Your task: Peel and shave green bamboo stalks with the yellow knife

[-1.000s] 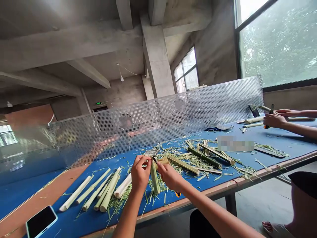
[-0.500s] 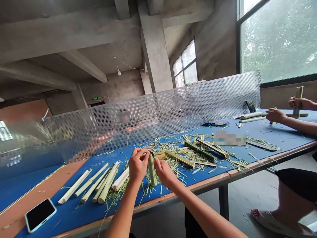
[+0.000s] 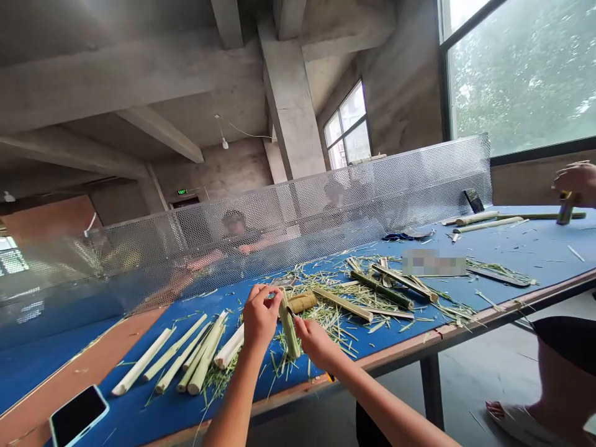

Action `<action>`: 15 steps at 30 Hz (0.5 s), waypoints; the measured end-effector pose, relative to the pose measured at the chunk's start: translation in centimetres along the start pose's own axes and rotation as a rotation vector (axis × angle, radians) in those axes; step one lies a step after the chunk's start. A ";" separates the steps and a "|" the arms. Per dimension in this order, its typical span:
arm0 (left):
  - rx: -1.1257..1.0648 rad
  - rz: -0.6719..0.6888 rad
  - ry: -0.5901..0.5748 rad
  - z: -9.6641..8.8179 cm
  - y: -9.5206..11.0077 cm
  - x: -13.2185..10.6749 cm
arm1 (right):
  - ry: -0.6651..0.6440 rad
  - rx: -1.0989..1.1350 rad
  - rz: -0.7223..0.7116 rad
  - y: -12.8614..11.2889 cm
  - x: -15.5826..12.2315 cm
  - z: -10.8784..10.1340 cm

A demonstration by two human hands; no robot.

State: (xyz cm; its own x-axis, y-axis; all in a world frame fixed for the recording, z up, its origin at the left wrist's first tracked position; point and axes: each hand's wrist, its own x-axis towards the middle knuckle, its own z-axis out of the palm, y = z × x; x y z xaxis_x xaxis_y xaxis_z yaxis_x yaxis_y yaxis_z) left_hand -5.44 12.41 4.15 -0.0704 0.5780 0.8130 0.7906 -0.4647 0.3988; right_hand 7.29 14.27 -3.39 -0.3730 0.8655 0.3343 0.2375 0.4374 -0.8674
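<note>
My left hand (image 3: 259, 317) is closed around the upper end of a green stalk (image 3: 289, 329), which it holds upright and slightly tilted above the blue table (image 3: 512, 248). My right hand (image 3: 318, 341) is closed just right of the stalk, low on it, gripping a small blade tool whose orange handle end (image 3: 330, 377) peeks out below the wrist. Green peelings (image 3: 335, 316) lie scattered under and behind both hands. A row of several pale peeled stalks (image 3: 186, 354) lies to the left of my left hand.
A phone (image 3: 78, 415) lies at the near left table edge. Unpeeled green stalks (image 3: 382, 288) and a short stub (image 3: 302, 302) lie right of my hands. A perforated metal screen (image 3: 298, 217) runs along the table's far side, with people behind it. Another person's hand (image 3: 575, 180) holds a stalk at far right.
My right hand has slid down along the stalk, away from its top. The person at far right has lifted their hands and stalk up and further right.
</note>
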 end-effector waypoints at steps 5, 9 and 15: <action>-0.035 0.026 -0.010 0.5 0.5 0.0 | -0.057 -0.089 0.071 -0.8 -0.4 -1.3; -0.002 0.033 0.026 0.6 0.6 0.0 | -0.053 -0.181 0.106 -0.2 -1.1 -0.9; 0.050 0.060 0.015 0.6 0.2 0.4 | -0.159 -0.192 0.161 0.8 -1.3 -0.7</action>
State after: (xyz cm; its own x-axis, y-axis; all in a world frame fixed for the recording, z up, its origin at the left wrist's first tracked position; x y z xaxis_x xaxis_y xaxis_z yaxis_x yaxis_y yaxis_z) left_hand -4.95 12.89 4.32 -0.0308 0.5396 0.8413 0.8230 -0.4640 0.3278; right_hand 8.60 13.72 -4.29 -0.4487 0.8852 0.1226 0.4651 0.3485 -0.8138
